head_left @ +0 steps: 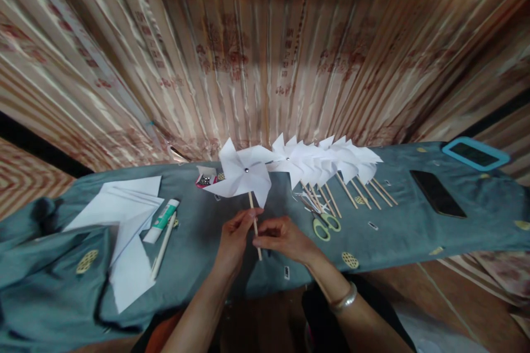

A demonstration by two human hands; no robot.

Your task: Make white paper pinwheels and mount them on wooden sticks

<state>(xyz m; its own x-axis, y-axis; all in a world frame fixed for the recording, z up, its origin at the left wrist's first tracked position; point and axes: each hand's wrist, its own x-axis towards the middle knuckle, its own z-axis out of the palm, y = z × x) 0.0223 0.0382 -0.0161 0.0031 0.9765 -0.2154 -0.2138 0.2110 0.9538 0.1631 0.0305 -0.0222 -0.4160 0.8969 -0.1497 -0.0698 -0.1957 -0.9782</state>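
Note:
A white paper pinwheel (252,176) with a shiny pin at its centre stands in front of me on a thin wooden stick. My left hand (236,237) pinches the stick just below the paper blades. Slightly lower, the fingers of my right hand (281,237) close on the same stick, whose bottom end pokes out beneath them. Behind and to the right lies a row of finished-looking white pinwheels (314,162), overlapping, their sticks pointing toward me. Green-handled scissors (327,226) rest near my right hand, blades partly covered by paper scraps.
Left on the teal cloth (190,253) are white paper sheets (132,248), a glue stick (163,220) and a white pen (164,245). A small box of pins (206,177) sits behind the pinwheel. A dark phone (439,193) and a blue-framed tablet (476,153) lie right. Curtains hang behind.

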